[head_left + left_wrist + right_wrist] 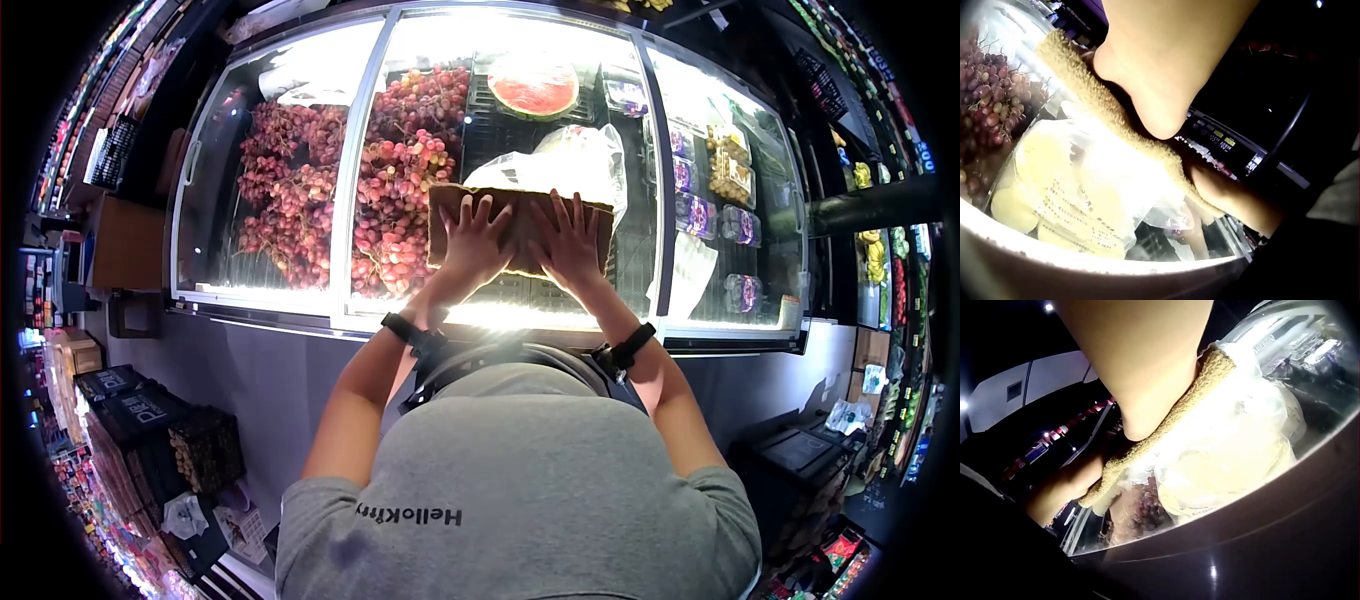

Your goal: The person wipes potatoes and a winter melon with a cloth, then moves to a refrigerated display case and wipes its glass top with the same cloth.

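Note:
A folded brown towel (519, 232) lies on the slanted glass front of a lit display case. My left hand (475, 243) presses flat on its left part, fingers spread and pointing away from me. On its right part rests my right hand (571, 245), also flat with straight, spread fingers. In the left wrist view the towel's fuzzy tan edge (1100, 97) runs beneath the hand. The right wrist view shows the same thick edge (1175, 422) under the heel of the right hand. Behind the glass, a white plastic bag (575, 160) with pale round contents sits close by.
Red grapes (405, 165) fill the case's left side, and a cut watermelon (533, 88) lies at the back. Packed fruit boxes (695, 215) stand on the right. Metal frame bars (360, 150) divide the glass. Dark crates (150, 415) stand on the floor behind, at left.

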